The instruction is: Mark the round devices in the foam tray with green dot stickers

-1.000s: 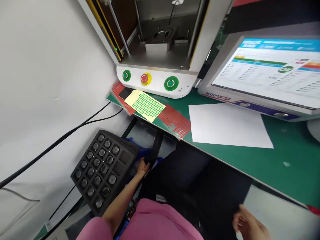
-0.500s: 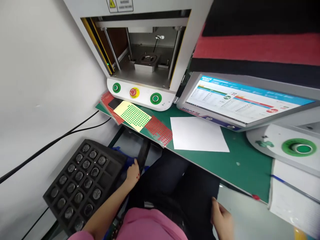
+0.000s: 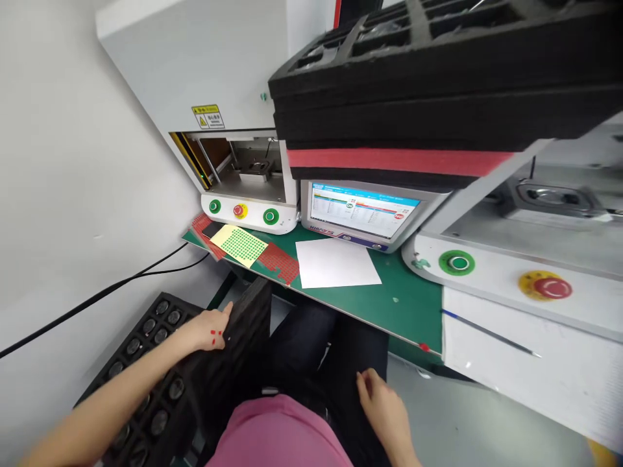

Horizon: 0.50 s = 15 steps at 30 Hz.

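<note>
My left hand (image 3: 209, 329), with small red squares stuck on its back, grips the upper edge of a black foam tray (image 3: 250, 318). That tray stands tilted on its side between my legs and a second foam tray (image 3: 163, 373). Round, clear-topped parts (image 3: 159, 423) sit in the second tray's compartments, partly hidden by my left forearm. My fingers behind the tilted tray's edge are mostly out of sight. By my right thigh, my right hand (image 3: 384, 405) is loosely closed, with nothing visible in it.
On the green tabletop (image 3: 409, 318) lie a white sheet (image 3: 335, 263), a green-dotted sticker sheet (image 3: 238, 245) and red sticker sheets (image 3: 280, 263). Behind are a press machine (image 3: 253, 188) and a screen (image 3: 360, 211), with stacked foam trays (image 3: 389, 104) overhead. A pen (image 3: 487, 332) rests on papers at right.
My left hand has come up and left from low beside my leg, bringing the black foam tray upright. My view has swung right and back. The right hand stays by my thigh.
</note>
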{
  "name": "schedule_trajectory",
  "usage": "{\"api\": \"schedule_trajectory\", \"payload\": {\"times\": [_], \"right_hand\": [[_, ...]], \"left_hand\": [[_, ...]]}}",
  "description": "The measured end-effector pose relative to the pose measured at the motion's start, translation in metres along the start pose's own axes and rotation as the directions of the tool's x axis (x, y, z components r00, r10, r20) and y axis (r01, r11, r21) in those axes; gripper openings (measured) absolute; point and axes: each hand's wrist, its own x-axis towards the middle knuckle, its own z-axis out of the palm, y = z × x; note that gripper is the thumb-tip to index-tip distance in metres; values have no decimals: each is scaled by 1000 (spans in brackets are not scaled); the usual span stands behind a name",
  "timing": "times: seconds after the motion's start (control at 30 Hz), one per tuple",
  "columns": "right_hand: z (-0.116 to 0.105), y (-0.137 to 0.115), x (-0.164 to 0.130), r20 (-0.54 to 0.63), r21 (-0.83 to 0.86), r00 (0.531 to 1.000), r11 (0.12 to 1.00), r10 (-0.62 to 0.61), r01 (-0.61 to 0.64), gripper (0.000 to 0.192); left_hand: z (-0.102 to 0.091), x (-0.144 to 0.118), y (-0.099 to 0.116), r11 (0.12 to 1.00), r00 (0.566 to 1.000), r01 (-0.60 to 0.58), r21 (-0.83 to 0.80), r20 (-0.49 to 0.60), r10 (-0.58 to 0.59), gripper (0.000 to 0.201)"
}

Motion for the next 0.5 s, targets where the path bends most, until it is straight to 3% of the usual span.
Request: {"api": "schedule_trajectory", "payload": {"times": [0.17, 0.23, 0.3, 0.43, 0.5], "right_hand": [[11, -17, -9, 181, 151, 960, 971, -213, 187, 35], [17, -25, -11, 246, 224, 929, 948, -278, 225, 39], [23, -34, -11, 288, 296, 901, 925, -324, 238, 40], [25, -48, -11, 264, 430, 906, 881, -332, 197, 47], [22, -51, -10, 228, 501, 924, 851, -307, 159, 54]], "left_hand": [[-61, -49, -15, 995, 996, -84, -50, 26, 85, 82], [-88, -64, -25, 980, 985, -169, -103, 17, 172, 78], [-119, -80, -40, 975, 983, -181, -131, -12, 181, 70], [-176, -117, -82, 924, 946, -325, -202, -71, 317, 70], [-187, -123, -102, 906, 927, -364, -217, -179, 329, 73]]}}
